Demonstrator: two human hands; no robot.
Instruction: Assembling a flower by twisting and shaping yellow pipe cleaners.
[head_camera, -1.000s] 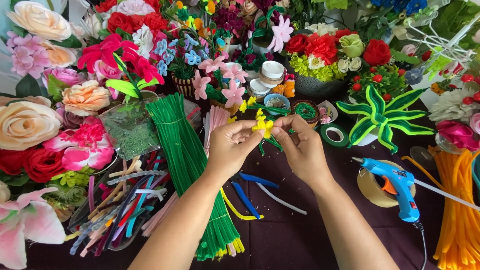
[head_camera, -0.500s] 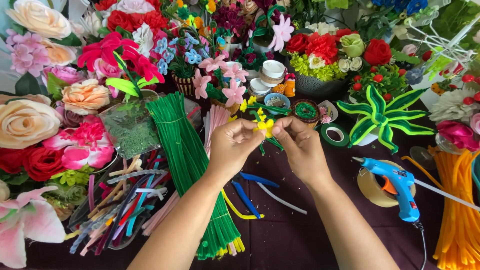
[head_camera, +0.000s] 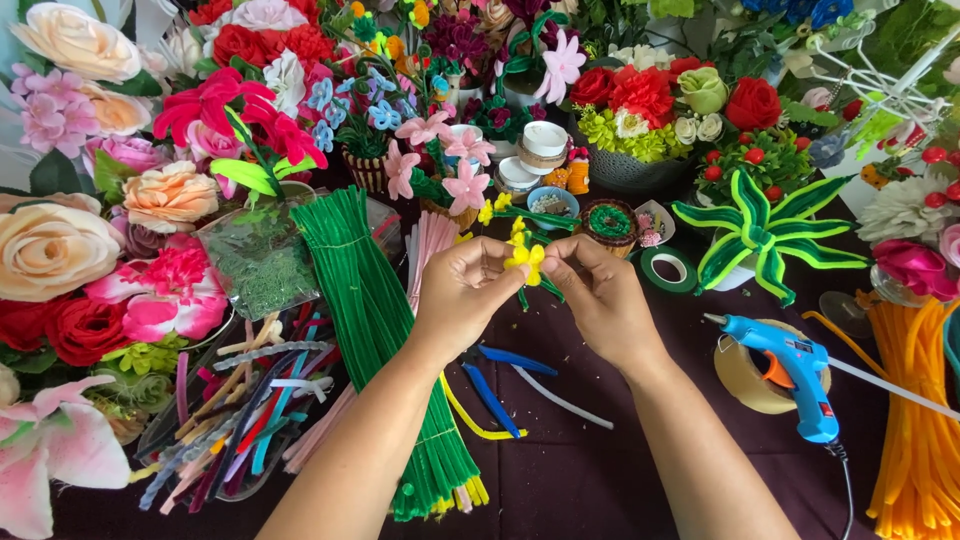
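My left hand (head_camera: 462, 292) and my right hand (head_camera: 598, 296) meet above the dark table, both pinching a small yellow pipe-cleaner flower (head_camera: 526, 257) with a green stem hanging below it. The fingertips of both hands close on the petals from either side. A thick bundle of green pipe cleaners (head_camera: 375, 330) lies just left of my left forearm. Loose blue, white and yellow pipe cleaners (head_camera: 500, 385) lie on the cloth under my hands.
A blue glue gun (head_camera: 790, 372) rests on a tape roll (head_camera: 745, 378) at right, beside orange pipe cleaners (head_camera: 915, 420). A green tape roll (head_camera: 668, 270), small bowls (head_camera: 550, 203) and a green striped plant (head_camera: 760, 235) stand behind. Artificial flowers (head_camera: 90, 220) crowd the left and back.
Both hands have stayed together on the yellow flower, with only small finger shifts around the petals. Nothing else on the table has moved.
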